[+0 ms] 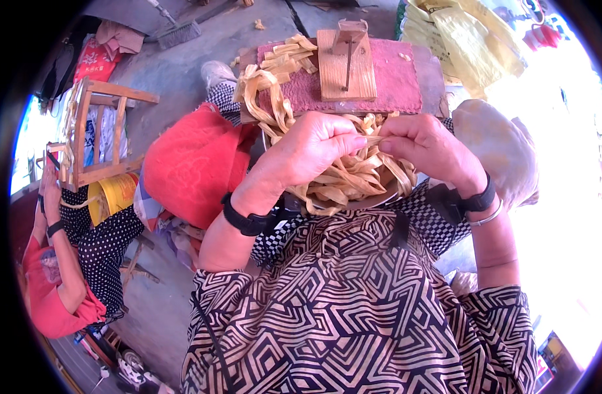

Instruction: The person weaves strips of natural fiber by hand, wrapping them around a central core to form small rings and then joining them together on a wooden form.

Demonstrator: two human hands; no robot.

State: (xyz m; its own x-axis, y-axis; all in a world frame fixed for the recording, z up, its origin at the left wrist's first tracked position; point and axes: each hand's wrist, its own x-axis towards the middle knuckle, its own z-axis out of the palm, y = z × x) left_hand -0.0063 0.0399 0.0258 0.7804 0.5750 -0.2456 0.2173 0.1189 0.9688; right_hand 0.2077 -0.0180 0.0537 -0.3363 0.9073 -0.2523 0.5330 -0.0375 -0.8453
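My left hand [314, 146] and my right hand [427, 146] meet over a bowl [373, 204] on my lap. Both are closed, thumbs against fingers, pinching a thin tan strip [374, 140] stretched between them. A tangled heap of flat, dry-looking tan strips [353, 176] fills the bowl, and some hang over its rim. One looped bundle of strips [252, 95] runs from the bowl up onto the low bench ahead. What the strips are made of I cannot tell.
The bench [434, 82] carries a pink mat [401, 69], cut strips [291, 54] and a wooden block [330, 72] with a thin rod. Red cloth [196, 164] covers my left knee, pale cloth [495, 148] my right. Another person [64, 282] sits left, beside a wooden chair [84, 131].
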